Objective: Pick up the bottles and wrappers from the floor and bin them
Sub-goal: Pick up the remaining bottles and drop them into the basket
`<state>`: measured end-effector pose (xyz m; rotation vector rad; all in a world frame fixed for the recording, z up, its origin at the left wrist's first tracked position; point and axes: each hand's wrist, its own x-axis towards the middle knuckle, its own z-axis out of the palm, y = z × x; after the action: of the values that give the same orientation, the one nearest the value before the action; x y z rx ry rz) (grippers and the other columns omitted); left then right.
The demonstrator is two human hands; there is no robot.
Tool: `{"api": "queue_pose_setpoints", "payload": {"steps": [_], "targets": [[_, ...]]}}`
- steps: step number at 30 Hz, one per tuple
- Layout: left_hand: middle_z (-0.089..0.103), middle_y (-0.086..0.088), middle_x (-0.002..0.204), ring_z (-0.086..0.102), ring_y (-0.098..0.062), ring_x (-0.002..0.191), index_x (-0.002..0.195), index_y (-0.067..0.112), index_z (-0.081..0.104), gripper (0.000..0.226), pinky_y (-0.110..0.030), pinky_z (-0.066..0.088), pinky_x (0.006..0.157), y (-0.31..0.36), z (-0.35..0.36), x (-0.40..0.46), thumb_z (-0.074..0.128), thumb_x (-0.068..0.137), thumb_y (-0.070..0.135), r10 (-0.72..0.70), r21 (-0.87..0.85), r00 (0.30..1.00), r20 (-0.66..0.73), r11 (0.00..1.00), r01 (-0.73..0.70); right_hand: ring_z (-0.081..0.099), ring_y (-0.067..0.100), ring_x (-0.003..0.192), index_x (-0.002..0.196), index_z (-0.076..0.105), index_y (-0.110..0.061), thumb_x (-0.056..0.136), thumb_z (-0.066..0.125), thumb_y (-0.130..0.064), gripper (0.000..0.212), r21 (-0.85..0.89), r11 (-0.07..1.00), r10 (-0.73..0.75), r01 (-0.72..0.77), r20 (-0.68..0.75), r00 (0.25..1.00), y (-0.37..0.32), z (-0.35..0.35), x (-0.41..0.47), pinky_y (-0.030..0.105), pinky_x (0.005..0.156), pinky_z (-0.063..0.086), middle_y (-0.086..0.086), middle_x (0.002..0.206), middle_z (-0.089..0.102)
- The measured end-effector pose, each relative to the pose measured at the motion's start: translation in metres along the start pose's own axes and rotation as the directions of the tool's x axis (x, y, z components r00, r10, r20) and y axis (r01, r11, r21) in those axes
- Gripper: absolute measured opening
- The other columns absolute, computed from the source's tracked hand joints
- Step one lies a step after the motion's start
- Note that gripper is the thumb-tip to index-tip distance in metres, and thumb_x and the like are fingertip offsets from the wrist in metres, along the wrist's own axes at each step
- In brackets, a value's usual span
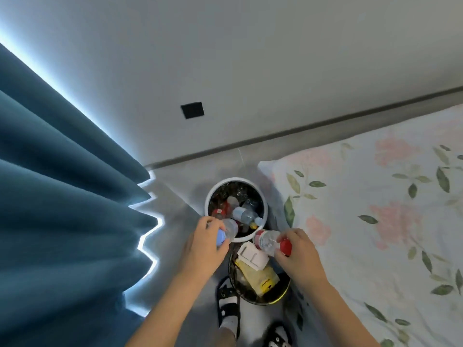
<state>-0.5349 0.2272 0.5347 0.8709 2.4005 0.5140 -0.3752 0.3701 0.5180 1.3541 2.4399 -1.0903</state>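
Note:
My left hand (pixel 204 246) grips a clear plastic bottle with a blue cap (pixel 226 232) by its neck, its body pointing over the near rim of the white round bin (pixel 210 196). My right hand (pixel 299 251) grips a clear bottle with a red cap (pixel 269 241), held just past the white bin's near edge, above a second bin. The white bin holds several bottles (pixel 244 212). The nearer black bin with a yellow rim (pixel 281 295) holds a yellow wrapper (pixel 260 275) and a white packet (pixel 251 256).
A teal curtain (pixel 57 196) hangs on the left. A bed with floral bedding (pixel 375 209) fills the right side, close to both bins. My feet in black sandals and white socks (pixel 229 309) stand on the grey floor below the bins. A wall runs behind.

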Motion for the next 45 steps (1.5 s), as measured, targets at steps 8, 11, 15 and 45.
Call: {"api": "queue_pose_setpoints", "payload": {"steps": [8, 11, 15, 45], "targets": [[0.057, 0.000, 0.115, 0.060, -0.025, 0.096, 0.111, 0.016, 0.059, 0.024, -0.025, 0.039, 0.073, -0.066, 0.075, 0.126, 0.061, 0.088, 0.021, -0.003, 0.016, 1.000, -0.027, 1.000, 0.003, 0.054, 0.015, 0.089, 0.104, 0.060, -0.013, 0.086, 0.061, -0.019, 0.019, 0.051, 0.995, -0.077, 0.083, -0.101, 0.992, -0.002, 0.090, 0.155, 0.026, 0.078, 0.044, -0.002, 0.103, 0.055], [0.056, -0.006, 0.118, 0.058, -0.029, 0.102, 0.116, 0.012, 0.055, 0.027, -0.030, 0.040, 0.077, -0.093, 0.124, 0.164, 0.057, 0.091, 0.024, -0.015, 0.097, 0.996, 0.087, 0.995, 0.006, 0.056, 0.024, 0.102, 0.111, 0.058, -0.008, 0.090, 0.055, -0.015, 0.022, -0.009, 0.997, -0.077, 0.077, -0.069, 0.995, 0.020, 0.136, 0.200, 0.034, 0.085, 0.046, 0.007, 0.114, 0.057], [0.056, -0.012, 0.123, 0.057, -0.036, 0.107, 0.123, 0.011, 0.050, 0.032, -0.042, 0.045, 0.083, -0.126, 0.164, 0.193, 0.052, 0.095, 0.026, -0.144, 0.202, 0.975, 0.171, 0.973, 0.109, 0.056, 0.031, 0.107, 0.118, 0.054, -0.006, 0.090, 0.050, -0.004, 0.028, -0.127, 0.992, -0.015, 0.026, 0.083, 0.996, 0.055, 0.176, 0.230, 0.035, 0.088, 0.043, 0.013, 0.122, 0.056], [0.063, 0.001, 0.117, 0.060, -0.022, 0.105, 0.122, 0.025, 0.055, 0.032, -0.038, 0.052, 0.081, 0.202, 0.176, -0.041, 0.043, 0.095, 0.039, 0.615, 0.321, 0.497, 0.612, 0.382, -0.867, 0.062, 0.020, 0.092, 0.112, 0.061, -0.023, 0.089, 0.053, -0.031, 0.026, 0.270, 0.809, 0.587, -0.522, -0.415, 0.696, 0.268, -0.028, -0.214, 0.037, 0.078, 0.052, -0.006, 0.100, 0.067]]}}
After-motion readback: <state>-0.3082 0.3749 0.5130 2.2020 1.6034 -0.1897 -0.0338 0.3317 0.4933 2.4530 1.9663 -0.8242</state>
